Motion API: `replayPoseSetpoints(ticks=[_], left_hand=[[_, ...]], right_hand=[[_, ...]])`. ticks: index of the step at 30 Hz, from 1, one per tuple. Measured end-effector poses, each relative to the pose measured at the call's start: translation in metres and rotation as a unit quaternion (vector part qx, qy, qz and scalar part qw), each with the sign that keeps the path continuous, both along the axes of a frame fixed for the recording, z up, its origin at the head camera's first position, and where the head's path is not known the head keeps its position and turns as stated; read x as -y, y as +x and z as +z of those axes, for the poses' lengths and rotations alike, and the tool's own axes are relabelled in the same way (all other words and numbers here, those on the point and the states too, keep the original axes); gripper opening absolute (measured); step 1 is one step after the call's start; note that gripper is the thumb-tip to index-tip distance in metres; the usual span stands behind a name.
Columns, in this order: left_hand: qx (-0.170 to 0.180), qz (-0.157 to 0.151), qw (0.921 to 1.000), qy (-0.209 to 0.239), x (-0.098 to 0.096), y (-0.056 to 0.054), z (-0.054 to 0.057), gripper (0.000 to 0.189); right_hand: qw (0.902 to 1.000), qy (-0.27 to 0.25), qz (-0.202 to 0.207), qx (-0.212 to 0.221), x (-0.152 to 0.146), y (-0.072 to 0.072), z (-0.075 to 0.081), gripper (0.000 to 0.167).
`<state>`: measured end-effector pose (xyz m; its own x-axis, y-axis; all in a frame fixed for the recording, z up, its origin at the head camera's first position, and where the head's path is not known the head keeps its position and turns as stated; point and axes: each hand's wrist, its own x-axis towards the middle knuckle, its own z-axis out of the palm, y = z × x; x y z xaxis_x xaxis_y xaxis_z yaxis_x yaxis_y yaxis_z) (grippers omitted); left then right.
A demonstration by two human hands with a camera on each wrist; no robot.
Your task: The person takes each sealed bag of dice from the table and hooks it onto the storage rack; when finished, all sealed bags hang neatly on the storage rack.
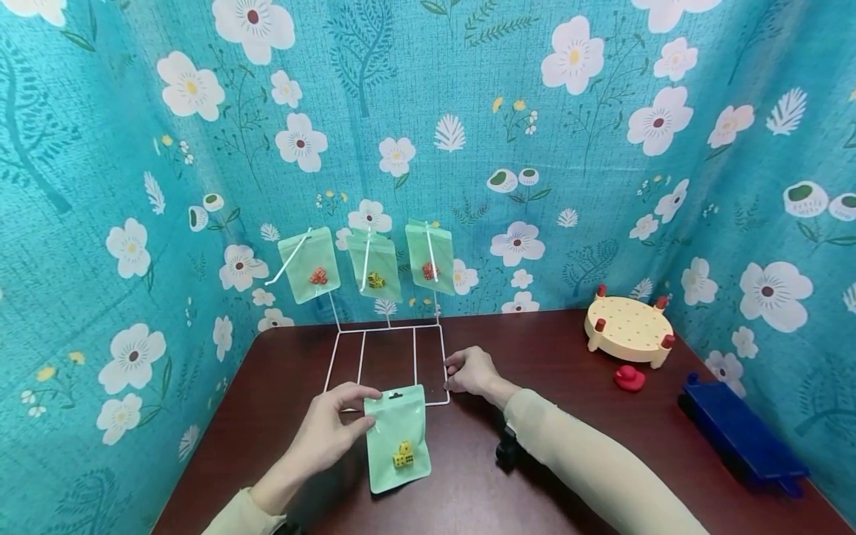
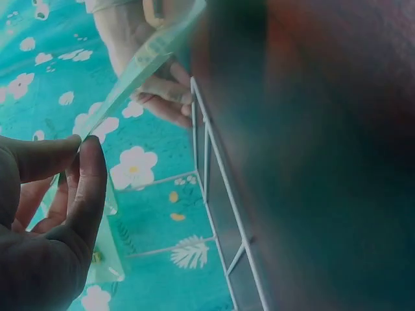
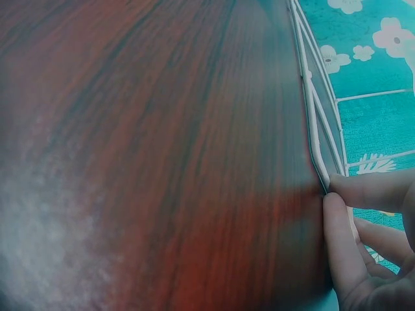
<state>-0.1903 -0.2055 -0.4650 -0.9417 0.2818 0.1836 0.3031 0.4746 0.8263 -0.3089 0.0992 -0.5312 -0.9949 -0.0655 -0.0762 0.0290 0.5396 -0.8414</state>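
Observation:
My left hand point(image 1: 332, 425) pinches the upper left edge of a pale green pouch point(image 1: 394, 423) that has a hang hole and shows several yellow dice point(image 1: 403, 455) through its front. In the left wrist view that pouch point(image 2: 133, 74) is seen nearly edge-on between thumb and finger. My right hand point(image 1: 473, 371) holds the right side of the white wire rack's base point(image 1: 443, 349) near its front corner. The right wrist view shows thumb and forefinger pinching the rack wire point(image 3: 318, 146). Three similar pouches hang on the rack's hooks: a red-dice pouch point(image 1: 309, 256), a yellow-dice pouch point(image 1: 383, 253) and another red-dice pouch point(image 1: 428, 241).
At the right of the dark wooden table point(image 1: 535, 342) stand a cream round stand with red pegs point(image 1: 628, 327), a red rubber duck point(image 1: 629, 378) and a blue tray-like object point(image 1: 742, 427). A flowered teal cloth point(image 1: 455, 178) hangs behind the rack and along both sides.

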Motion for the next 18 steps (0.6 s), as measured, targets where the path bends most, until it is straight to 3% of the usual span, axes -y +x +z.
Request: replayPoseSetpoints(ticks=[2,4,11,15,17,18], left_hand=[[-0.006,0.003,1.0000,0.001,0.003,0.000,0.003,0.044],[-0.010,0.008,0.9999,0.005,0.007,0.000,0.006,0.044],[-0.091,0.039,0.9950,-0.016,0.025,-0.005,0.019,0.045],[-0.119,0.057,0.9912,-0.012,0.038,-0.008,0.028,0.044],[-0.128,0.060,0.9899,-0.005,0.044,-0.009,0.033,0.042],[-0.133,0.062,0.9891,-0.004,0.047,-0.010,0.037,0.042]], right_hand=[[1.0000,0.000,0.000,0.003,0.000,-0.002,-0.001,0.044],[1.0000,0.004,0.003,-0.001,-0.004,-0.014,-0.016,0.044],[0.9996,0.016,0.011,-0.021,-0.003,-0.007,-0.009,0.045],[0.9984,0.022,0.035,-0.038,-0.010,-0.025,-0.033,0.043],[0.9977,0.029,0.040,-0.047,-0.012,-0.029,-0.039,0.043],[0.9981,0.024,0.038,-0.043,-0.012,-0.027,-0.035,0.043]])
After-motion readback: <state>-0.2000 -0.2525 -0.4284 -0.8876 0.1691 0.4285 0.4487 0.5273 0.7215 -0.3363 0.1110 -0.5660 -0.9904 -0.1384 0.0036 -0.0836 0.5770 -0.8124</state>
